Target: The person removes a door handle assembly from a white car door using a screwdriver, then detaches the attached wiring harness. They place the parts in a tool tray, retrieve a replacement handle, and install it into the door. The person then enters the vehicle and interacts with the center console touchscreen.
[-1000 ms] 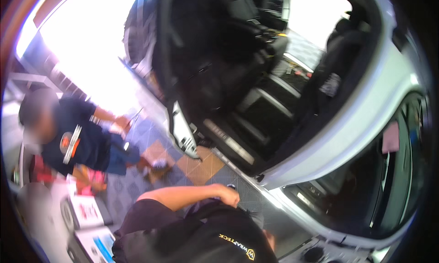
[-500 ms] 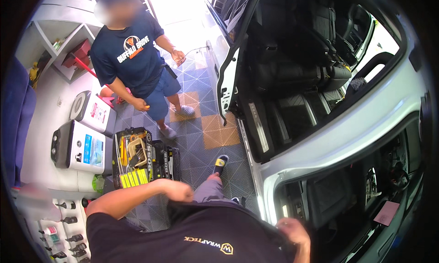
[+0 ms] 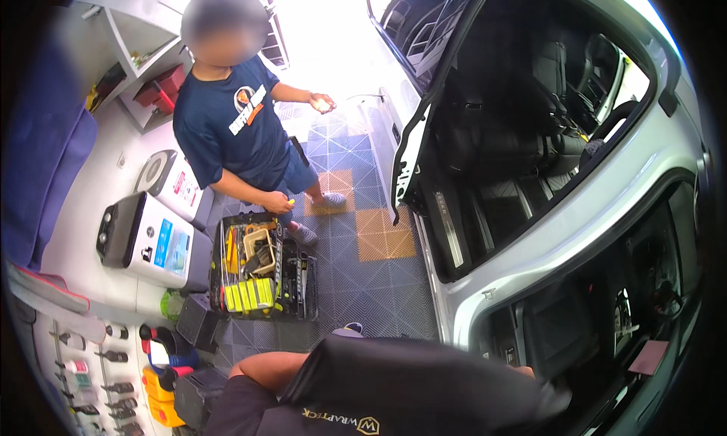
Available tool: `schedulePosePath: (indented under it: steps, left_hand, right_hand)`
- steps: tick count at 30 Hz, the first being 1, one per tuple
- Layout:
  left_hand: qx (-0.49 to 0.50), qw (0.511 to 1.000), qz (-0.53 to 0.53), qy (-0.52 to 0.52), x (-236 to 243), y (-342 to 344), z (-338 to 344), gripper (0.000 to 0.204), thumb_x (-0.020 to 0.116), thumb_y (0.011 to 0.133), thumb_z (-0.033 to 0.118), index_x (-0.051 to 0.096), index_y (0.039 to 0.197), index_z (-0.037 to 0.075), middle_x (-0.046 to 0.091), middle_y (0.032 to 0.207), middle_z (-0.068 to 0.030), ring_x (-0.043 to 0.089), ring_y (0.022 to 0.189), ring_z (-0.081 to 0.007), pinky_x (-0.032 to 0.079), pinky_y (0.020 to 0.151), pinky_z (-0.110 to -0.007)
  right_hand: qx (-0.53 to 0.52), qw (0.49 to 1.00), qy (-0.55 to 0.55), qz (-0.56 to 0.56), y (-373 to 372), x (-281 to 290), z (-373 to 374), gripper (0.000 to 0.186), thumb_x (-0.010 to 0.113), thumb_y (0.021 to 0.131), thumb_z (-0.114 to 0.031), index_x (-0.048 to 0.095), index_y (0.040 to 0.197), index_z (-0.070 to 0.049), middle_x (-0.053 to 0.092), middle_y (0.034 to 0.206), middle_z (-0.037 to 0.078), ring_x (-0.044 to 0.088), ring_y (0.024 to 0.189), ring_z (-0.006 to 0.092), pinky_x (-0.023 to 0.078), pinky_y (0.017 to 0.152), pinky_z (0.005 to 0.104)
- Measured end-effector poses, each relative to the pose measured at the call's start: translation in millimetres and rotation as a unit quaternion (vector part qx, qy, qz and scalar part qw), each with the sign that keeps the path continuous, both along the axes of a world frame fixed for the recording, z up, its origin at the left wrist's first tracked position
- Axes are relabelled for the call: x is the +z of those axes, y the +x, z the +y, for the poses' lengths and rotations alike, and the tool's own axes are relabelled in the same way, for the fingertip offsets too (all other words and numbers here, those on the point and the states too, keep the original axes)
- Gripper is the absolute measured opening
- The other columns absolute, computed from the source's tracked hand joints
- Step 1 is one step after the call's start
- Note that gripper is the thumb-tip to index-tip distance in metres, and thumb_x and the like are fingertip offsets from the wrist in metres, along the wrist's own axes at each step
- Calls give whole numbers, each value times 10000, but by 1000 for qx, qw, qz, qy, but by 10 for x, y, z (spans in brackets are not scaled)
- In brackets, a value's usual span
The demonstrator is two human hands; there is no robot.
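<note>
My left forearm [image 3: 266, 366] passes behind the raised front of my black shirt [image 3: 409, 383], and the cloth hides that hand. A small patch of my right hand [image 3: 522, 371] shows at the shirt's right edge, beside the white vehicle's open front doorway; its fingers are hidden. A pale blur lies just below that patch, too smeared to make out. Ahead of me on the left sits an open black toolbox [image 3: 284, 284], with a beige tray [image 3: 260, 250] and several yellow-green packs [image 3: 250, 294] inside.
Another person [image 3: 235, 125] stands beyond the toolbox, one palm held out and a small yellow thing in the other hand. On my right the vehicle's rear door [image 3: 401, 163] hangs open. White coolers [image 3: 148, 235] and a bottle rack [image 3: 113, 356] line the left wall.
My shirt front has risen and spread, covering my left hand, which was closed at the hem. My right hand is now mostly hidden. The other person has extended a hand, palm up.
</note>
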State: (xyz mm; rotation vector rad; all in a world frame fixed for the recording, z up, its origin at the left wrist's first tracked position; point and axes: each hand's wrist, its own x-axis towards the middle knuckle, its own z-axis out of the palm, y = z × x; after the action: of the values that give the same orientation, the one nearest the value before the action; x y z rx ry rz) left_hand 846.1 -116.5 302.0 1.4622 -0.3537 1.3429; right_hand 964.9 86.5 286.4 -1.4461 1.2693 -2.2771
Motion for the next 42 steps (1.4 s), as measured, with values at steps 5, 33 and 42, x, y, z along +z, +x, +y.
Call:
schedulePosePath:
  steps: [5,33,42]
  left_hand:
    - [-38,999,-31,15,77,5,-204,300,637,1005,295,623,978,-4,634,930,-121,581,774,-279,440,678,-399]
    - [-85,986,74,-126,-786,1375,268,507,481,1070,401,559,1356,-9,664,1239,-143,605,1171,-257,413,1063,-377]
    - [170,551,498,-648,-2600,1216,-485,522,578,1024,472,665,1159,-25,674,955,-68,604,897,-157,504,825,-331]
  right_hand:
    - [35,999,7,18,-116,163,-907,214,704,852,-155,690,818,55,685,752,193,674,653,303,543,592,393]
    - [-198,877,306,-312,2245,-1093,-150,192,629,836,-132,697,806,45,696,767,199,670,637,286,540,601,416]
    - [-293,420,680,-524,4190,-4202,486,197,604,849,-154,708,794,4,697,747,177,681,664,256,540,601,409]
